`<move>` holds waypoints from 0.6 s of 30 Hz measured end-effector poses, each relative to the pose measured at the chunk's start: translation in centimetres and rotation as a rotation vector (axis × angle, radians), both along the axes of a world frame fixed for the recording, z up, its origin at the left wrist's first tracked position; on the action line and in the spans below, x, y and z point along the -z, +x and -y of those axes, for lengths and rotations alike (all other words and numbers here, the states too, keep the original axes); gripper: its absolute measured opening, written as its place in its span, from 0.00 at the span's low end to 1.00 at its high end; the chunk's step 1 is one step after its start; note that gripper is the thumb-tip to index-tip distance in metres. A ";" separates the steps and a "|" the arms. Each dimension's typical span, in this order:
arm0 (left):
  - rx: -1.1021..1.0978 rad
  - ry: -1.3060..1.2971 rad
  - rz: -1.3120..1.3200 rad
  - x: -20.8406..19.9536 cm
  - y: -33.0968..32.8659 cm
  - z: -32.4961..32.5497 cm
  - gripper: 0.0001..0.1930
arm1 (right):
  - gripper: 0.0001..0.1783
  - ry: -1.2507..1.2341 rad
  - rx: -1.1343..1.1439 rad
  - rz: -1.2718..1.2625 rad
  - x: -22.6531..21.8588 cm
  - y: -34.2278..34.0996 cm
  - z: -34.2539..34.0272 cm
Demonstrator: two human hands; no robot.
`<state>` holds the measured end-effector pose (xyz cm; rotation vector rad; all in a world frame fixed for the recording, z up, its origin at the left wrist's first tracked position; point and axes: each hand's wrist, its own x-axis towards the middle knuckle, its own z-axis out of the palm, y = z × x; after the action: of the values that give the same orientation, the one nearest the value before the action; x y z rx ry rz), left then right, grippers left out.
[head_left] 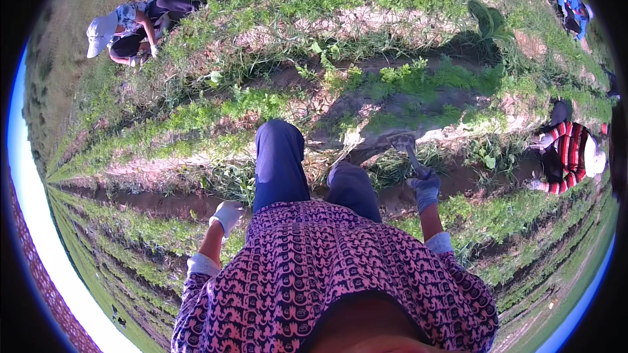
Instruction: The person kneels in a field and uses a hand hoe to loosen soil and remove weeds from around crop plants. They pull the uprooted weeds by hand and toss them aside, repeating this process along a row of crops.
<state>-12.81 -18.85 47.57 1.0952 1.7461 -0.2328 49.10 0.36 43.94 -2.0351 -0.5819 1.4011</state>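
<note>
My right hand (426, 189), in a blue-grey glove, is closed round the handle of a small hand hoe (409, 150). The hoe's flat metal head lies near the soil by a strip of low weeds (387, 168). On the other side, my left hand (227, 216) wears a whitish glove and hangs beside my left knee. Its fingers look loosely apart, with nothing visible in them. Leafy weeds (235, 183) grow just beyond that hand. My knees in dark trousers (280, 160) are bent between both hands.
Rows of feathery green plants (261, 101) run across the field, with bare soil (157, 202) between them. One person in a white cap (134, 29) crouches at far left. Another in a red striped top (570, 157) works at right, and one in blue (574, 14) beyond.
</note>
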 end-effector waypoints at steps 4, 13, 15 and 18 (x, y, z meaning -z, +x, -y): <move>0.039 -0.133 -0.120 -2.4 1.2 -4.7 0.14 | 0.26 0.082 0.029 0.072 -1.2 0.8 1.4; 0.223 0.031 -0.079 -3.1 2.3 -17.6 0.15 | 0.23 0.188 0.249 -0.022 -0.1 0.2 0.8; 0.330 0.039 -0.044 -2.7 2.4 -22.0 0.16 | 0.23 0.103 0.275 0.064 0.7 -0.4 -1.2; 0.454 -0.029 -0.117 -2.1 1.5 -29.3 0.16 | 0.23 0.148 0.364 0.054 -0.4 -3.4 -5.8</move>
<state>-11.26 10.46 49.66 1.4727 1.5679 -0.6095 45.69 6.14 44.35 -1.9461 -0.3058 1.0612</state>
